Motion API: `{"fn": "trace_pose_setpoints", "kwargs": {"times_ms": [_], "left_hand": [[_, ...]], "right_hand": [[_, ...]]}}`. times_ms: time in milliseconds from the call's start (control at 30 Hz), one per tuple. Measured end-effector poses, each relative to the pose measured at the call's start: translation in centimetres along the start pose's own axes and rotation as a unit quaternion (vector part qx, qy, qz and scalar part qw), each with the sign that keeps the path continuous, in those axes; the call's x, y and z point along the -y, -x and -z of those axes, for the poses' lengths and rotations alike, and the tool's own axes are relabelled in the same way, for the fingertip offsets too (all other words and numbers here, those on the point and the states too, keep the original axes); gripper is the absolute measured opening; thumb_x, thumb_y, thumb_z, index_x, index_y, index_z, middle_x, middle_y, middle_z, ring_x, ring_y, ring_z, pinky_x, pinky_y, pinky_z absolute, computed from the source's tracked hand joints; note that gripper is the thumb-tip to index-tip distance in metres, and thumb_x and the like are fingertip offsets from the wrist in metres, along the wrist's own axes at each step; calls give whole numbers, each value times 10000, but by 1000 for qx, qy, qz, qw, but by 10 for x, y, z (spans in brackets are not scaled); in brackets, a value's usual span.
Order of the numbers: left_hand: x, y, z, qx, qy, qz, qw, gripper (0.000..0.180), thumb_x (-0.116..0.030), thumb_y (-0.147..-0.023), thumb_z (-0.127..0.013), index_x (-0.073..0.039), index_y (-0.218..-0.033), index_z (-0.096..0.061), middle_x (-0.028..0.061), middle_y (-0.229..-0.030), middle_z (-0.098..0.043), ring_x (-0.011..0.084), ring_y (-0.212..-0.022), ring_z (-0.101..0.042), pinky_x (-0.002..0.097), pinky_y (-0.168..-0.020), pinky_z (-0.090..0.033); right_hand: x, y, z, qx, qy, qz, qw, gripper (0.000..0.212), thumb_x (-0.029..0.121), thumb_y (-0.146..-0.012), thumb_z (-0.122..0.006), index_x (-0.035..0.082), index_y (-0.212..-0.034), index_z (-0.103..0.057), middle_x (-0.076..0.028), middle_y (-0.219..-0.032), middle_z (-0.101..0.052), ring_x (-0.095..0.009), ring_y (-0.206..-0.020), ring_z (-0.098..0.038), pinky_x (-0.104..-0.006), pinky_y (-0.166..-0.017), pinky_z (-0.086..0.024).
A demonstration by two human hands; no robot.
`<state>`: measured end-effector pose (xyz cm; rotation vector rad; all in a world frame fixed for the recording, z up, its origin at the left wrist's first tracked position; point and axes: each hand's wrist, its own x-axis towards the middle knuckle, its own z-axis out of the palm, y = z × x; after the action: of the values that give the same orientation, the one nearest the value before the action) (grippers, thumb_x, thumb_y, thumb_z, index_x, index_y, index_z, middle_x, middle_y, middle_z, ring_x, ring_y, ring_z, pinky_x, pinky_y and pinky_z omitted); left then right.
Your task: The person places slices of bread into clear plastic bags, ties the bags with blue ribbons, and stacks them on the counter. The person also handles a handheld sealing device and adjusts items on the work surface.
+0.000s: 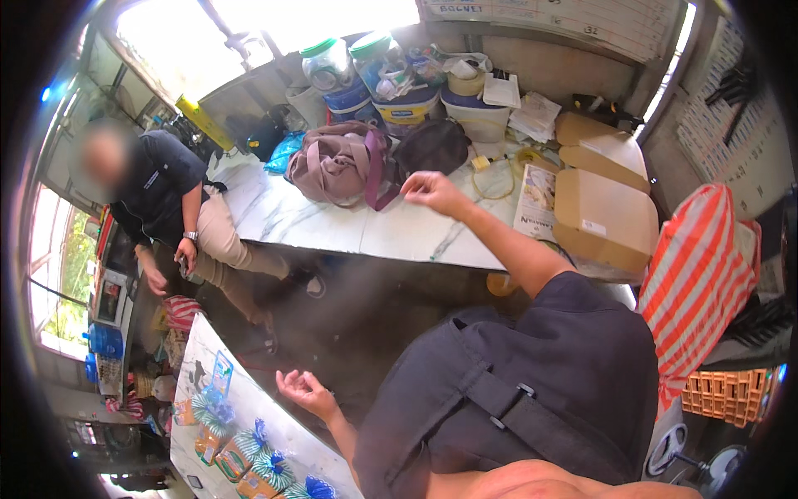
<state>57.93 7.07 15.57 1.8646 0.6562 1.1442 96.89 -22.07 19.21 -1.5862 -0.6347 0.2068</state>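
Observation:
My right hand [434, 195] reaches over the marble-patterned table, its fingers bent and drawn together. The fingertips come up to the purple strap [384, 198] of a mauve cloth bag [332, 162]; whether they grip it I cannot tell. A dark rounded bag [432, 146] sits just behind that hand. Lower down, my left hand [307, 394] hangs palm up with its fingers apart and nothing in it. It is nearest to a second marble-patterned table [320, 456], which bears packs of bread [231, 459] and blue-and-white striped bundles [270, 470].
Another person [166, 187] sits at the first table's left end, holding a small dark object. Plastic tubs [406, 110], green-lidded jars [327, 65] and cardboard boxes [605, 214] line the back and right. A red-and-white striped sack [694, 283] stands beside me, above orange crates [725, 395].

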Motion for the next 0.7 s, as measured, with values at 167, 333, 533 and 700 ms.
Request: {"fn": "trace_pose_setpoints", "kwargs": {"times_ms": [167,333,533,700], "left_hand": [[-20,-23,-71,17,-27,10,999,620,89,-831,-531,-46,-1402,-330,62,-1044,-498,97,-737,-480,210,-643,-426],[-13,-13,-96,26,-40,69,996,597,90,-832,-528,-33,-1387,-346,57,-1014,-504,97,-729,-488,207,-632,-428],[43,3,-88,26,-43,177,983,500,61,-848,-516,-25,-1325,-392,43,-902,-522,89,-691,-502,208,-628,-450],[134,33,-80,66,-36,397,915,403,-5,-859,-549,-44,-1247,-446,35,-841,-534,108,-692,-526,234,-603,-461]], "right_hand": [[-18,-89,94,-121,-94,-54,987,113,162,-827,-691,70,-888,-669,3,-753,-627,-64,-616,-565,-218,-561,-453],[-51,-137,132,-182,-160,-58,968,82,145,-871,-670,82,-915,-642,19,-783,-625,-57,-644,-580,-198,-597,-480],[-81,-133,132,-174,-214,-109,955,81,144,-879,-667,79,-921,-639,26,-787,-617,-59,-659,-581,-201,-626,-493],[-83,-114,163,-226,-173,-107,953,73,124,-881,-662,61,-911,-638,23,-785,-607,-51,-671,-560,-208,-640,-492]]}}
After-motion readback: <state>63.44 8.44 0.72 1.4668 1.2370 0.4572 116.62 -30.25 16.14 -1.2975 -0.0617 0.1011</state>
